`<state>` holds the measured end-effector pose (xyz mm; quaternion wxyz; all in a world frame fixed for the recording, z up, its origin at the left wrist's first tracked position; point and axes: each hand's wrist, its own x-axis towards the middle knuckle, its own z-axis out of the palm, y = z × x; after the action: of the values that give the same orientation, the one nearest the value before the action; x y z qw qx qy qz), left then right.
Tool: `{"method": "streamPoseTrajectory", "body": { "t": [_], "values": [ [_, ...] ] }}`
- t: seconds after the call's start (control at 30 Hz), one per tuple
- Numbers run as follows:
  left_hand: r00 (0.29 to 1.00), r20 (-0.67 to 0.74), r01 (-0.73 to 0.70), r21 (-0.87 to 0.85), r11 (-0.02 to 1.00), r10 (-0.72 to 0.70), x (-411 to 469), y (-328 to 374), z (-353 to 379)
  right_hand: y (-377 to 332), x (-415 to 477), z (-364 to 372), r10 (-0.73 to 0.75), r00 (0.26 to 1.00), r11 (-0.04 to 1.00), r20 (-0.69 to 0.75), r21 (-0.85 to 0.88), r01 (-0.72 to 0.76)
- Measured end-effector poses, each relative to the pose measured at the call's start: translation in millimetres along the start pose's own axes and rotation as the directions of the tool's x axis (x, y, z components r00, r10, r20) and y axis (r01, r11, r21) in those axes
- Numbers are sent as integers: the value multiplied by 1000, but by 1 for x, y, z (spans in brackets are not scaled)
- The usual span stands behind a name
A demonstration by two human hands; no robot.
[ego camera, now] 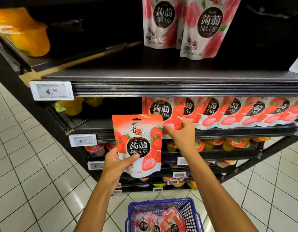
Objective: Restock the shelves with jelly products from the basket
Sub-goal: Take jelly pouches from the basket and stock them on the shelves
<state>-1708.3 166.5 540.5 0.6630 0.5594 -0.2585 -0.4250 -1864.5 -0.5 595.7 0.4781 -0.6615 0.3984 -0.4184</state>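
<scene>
My left hand [117, 163] grips a red strawberry jelly pouch [139, 141] by its lower left corner, upright in front of the second shelf [101, 126]. My right hand [180, 131] pinches the lower part of the leftmost pouch [163, 111] in a row of matching strawberry pouches [237, 113] standing on that shelf. Below, a blue basket [161, 205] on the floor holds more pouches [161, 223], pink and red.
Two pink jelly pouches [183, 25] stand on the top shelf [161, 77], orange cups [26, 36] at its far left. White price tags [51, 90] hang on shelf edges. Lower shelves carry jelly cups [228, 143]. The floor is white tile [27, 164].
</scene>
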Motion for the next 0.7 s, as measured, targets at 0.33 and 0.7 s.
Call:
{"method": "streamPoseTrajectory", "body": {
  "t": [0.33, 0.7],
  "values": [
    [999, -33, 0, -17, 1000, -1, 16, 1, -2, 8, 17, 21, -40, 999, 998, 12, -57, 41],
    [998, -61, -27, -45, 999, 24, 17, -4, -4, 10, -1, -7, -28, 999, 872, -42, -489, 4]
  ]
}}
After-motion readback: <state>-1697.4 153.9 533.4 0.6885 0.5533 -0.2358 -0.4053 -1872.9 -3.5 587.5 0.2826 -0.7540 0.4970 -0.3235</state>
